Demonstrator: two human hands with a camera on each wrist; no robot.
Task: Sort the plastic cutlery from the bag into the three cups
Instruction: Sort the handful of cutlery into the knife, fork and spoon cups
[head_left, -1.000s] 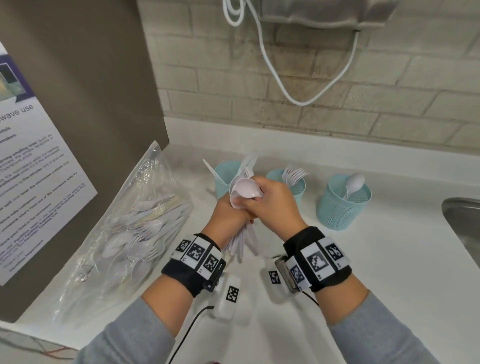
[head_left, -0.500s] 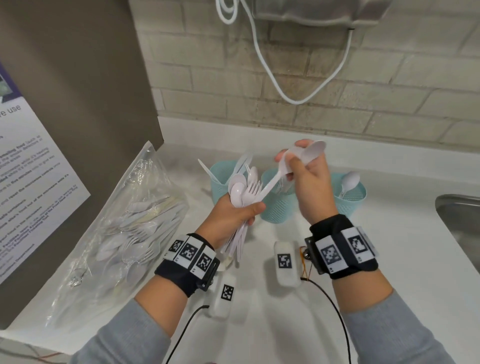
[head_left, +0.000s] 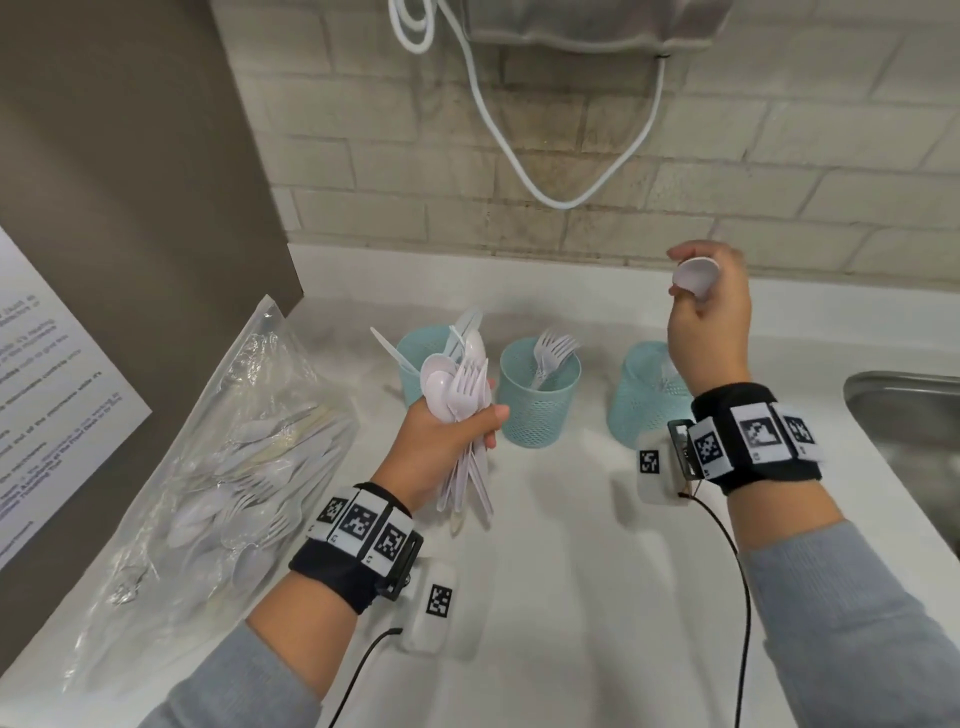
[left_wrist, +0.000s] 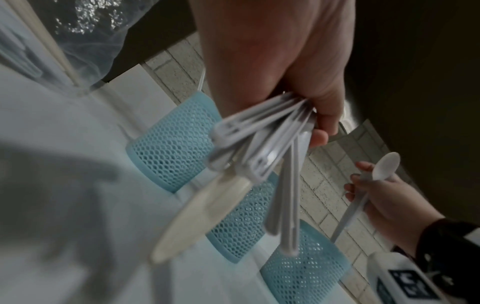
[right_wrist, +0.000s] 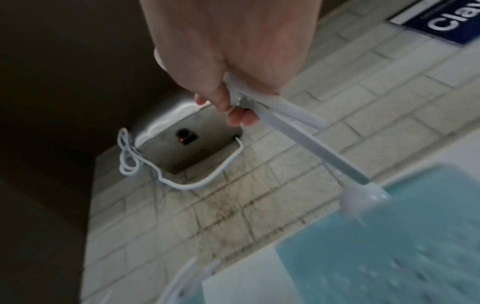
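Now | left hand (head_left: 441, 436) grips cutlery bundle (head_left: 462, 415) | right hand (head_left: 711, 317) holds seemingly two spoons (head_left: 696, 278)

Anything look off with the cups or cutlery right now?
Nothing stands out. The three mesh cups stand upright; the left hand grips a mixed bundle, and the right hand holds one spoon above the right cup.

Three cups (head_left: 540, 395) stand in a row, bag (head_left: 208, 467) to their left
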